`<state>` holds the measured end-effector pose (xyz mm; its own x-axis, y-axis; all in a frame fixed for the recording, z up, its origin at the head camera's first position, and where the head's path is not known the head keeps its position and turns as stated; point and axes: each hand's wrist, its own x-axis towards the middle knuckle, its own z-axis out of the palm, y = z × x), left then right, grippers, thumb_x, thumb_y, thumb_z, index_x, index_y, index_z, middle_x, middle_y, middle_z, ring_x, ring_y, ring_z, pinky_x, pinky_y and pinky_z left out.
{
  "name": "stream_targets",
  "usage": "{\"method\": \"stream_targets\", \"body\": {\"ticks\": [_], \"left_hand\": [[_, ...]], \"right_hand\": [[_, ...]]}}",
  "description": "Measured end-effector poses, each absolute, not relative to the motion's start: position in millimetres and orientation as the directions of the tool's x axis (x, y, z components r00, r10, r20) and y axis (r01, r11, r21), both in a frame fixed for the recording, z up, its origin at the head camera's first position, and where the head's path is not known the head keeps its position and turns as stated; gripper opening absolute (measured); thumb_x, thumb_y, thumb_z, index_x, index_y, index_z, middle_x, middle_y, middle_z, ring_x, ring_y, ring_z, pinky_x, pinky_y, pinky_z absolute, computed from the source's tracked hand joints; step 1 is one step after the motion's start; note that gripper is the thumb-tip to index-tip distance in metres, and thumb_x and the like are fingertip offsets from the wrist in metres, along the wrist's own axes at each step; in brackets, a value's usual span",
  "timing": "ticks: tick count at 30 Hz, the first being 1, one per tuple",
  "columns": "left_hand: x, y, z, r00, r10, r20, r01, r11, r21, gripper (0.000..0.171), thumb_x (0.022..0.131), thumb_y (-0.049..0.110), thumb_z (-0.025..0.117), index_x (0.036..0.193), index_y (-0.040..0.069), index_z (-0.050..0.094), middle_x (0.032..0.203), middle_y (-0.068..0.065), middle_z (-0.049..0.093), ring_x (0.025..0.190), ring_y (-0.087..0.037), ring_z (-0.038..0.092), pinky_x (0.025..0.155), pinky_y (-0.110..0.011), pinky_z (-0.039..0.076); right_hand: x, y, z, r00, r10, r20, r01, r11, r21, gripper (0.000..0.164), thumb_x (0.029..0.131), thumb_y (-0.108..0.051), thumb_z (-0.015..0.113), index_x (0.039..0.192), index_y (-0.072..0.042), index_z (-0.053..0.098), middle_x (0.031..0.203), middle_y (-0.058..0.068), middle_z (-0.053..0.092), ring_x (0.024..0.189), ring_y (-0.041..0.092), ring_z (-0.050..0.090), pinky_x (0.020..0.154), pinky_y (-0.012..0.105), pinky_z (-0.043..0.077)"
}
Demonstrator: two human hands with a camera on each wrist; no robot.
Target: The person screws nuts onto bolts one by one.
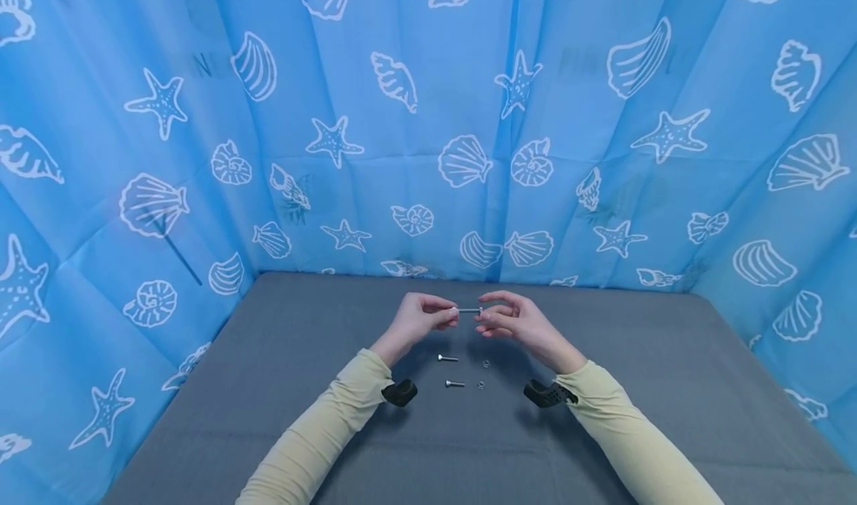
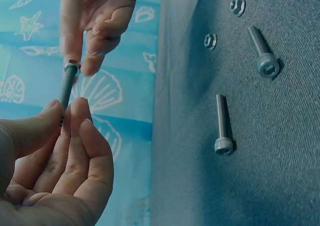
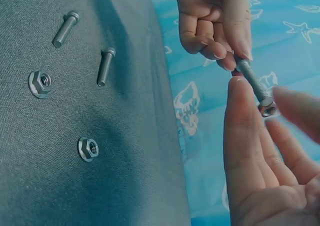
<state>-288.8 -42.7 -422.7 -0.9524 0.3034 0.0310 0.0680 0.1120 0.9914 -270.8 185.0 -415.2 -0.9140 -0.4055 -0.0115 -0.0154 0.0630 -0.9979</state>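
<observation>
My left hand (image 1: pixel 418 320) pinches a socket head bolt (image 3: pixel 256 85) near its head, between thumb and fingers, above the table. A flanged nut (image 3: pixel 267 108) sits at the bolt's far end. Around that nut are the thumb and fingers of my right hand (image 1: pixel 525 328); the thumb is blurred in the right wrist view. Below the hands lie two more socket head bolts, one farther back (image 1: pixel 448 358) and one nearer (image 1: pixel 455 384). To their right are two loose flanged nuts, the back one (image 1: pixel 486 364) and the front one (image 1: pixel 480 385).
A grey cloth covers the table (image 1: pixel 469 453). Behind it and along both sides hangs a blue curtain (image 1: pixel 415 133) with white shells and starfish. Black straps sit at the left wrist (image 1: pixel 399 393) and right wrist (image 1: pixel 549 393).
</observation>
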Motion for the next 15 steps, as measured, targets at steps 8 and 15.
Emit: {"method": "stream_targets", "body": {"ticks": [8, 15], "left_hand": [[-289.1, -42.2, -424.0, -0.947, 0.318, 0.040, 0.072, 0.089, 0.993, 0.024, 0.089, 0.009, 0.069, 0.106, -0.007, 0.069, 0.086, -0.012, 0.072, 0.079, -0.020, 0.070, 0.085, -0.051, 0.053], [-288.3, -43.6, -425.7, -0.954, 0.299, 0.020, 0.051, 0.096, 0.994, 0.021, 0.089, 0.010, 0.069, 0.104, -0.004, 0.070, 0.086, -0.011, 0.072, 0.079, -0.020, 0.070, 0.083, -0.048, 0.054]], "right_hand": [[-273.5, 181.7, -416.1, -0.919, -0.392, -0.054, -0.004, 0.145, -0.989, 0.039, 0.100, -0.028, 0.054, 0.117, 0.007, 0.055, 0.106, 0.031, 0.063, 0.090, 0.031, 0.067, 0.084, 0.047, 0.054], [-271.2, 179.9, -418.1, -0.914, -0.403, -0.036, 0.005, 0.078, -0.997, 0.034, 0.099, -0.015, 0.056, 0.125, 0.005, 0.049, 0.111, 0.026, 0.064, 0.101, 0.042, 0.062, 0.092, 0.055, 0.046]]}}
